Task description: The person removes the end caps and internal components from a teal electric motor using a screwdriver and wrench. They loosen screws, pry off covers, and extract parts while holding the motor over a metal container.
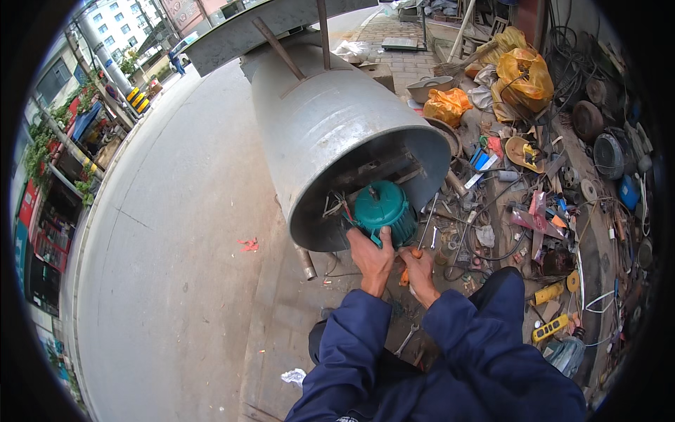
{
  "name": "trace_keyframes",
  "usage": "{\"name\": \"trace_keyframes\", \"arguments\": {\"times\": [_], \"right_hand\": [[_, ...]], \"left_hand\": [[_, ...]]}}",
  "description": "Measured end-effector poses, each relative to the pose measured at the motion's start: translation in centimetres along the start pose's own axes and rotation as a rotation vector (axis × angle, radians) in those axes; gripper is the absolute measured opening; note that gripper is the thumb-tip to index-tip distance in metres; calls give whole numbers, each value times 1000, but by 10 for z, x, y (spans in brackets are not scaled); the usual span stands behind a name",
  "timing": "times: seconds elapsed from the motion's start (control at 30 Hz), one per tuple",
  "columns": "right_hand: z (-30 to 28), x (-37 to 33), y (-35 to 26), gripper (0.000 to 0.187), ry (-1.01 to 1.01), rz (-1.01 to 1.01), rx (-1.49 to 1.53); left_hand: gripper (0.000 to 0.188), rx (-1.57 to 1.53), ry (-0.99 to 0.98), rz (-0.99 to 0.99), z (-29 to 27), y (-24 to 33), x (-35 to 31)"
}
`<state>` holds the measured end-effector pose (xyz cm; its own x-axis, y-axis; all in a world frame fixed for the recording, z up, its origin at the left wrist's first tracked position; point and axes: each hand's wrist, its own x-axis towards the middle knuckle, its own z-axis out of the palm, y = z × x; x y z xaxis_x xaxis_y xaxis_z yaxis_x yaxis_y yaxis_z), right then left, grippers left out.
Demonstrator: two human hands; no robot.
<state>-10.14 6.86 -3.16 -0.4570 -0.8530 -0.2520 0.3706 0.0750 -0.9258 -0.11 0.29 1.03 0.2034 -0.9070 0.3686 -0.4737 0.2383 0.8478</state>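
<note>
A green electric motor with a short shaft on top and ribbed sides sits in the mouth of a large grey metal cylinder. Loose wires stick out at its left side. My left hand grips the motor's near lower edge, thumb pressed against its side and the other fingers partly hidden. Close beside it, my right hand is closed round the orange handle of a screwdriver. The screwdriver's long thin shaft points away, up along the motor's right side.
Scrap, tools and cables cover the ground at right, with a yellow pendant control and orange bags. A wrench lies near my legs. A pipe stub juts below the cylinder. The road runs along the left.
</note>
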Motion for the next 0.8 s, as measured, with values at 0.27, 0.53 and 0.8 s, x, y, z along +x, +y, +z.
{"name": "trace_keyframes", "arguments": {"times": [0.27, 0.53, 0.8], "right_hand": [[-3, 5, -1, 14, -7, 91, 96], [3, 1, -1, 13, -18, 46, 90], [2, 4, 13, 13, -33, 12, 216]], "left_hand": [[66, 12, -7, -4, -1, 1, 0], [68, 1, 14, 9, -1, 1, 0], [67, 6, 9, -12, -3, 5, -1]]}}
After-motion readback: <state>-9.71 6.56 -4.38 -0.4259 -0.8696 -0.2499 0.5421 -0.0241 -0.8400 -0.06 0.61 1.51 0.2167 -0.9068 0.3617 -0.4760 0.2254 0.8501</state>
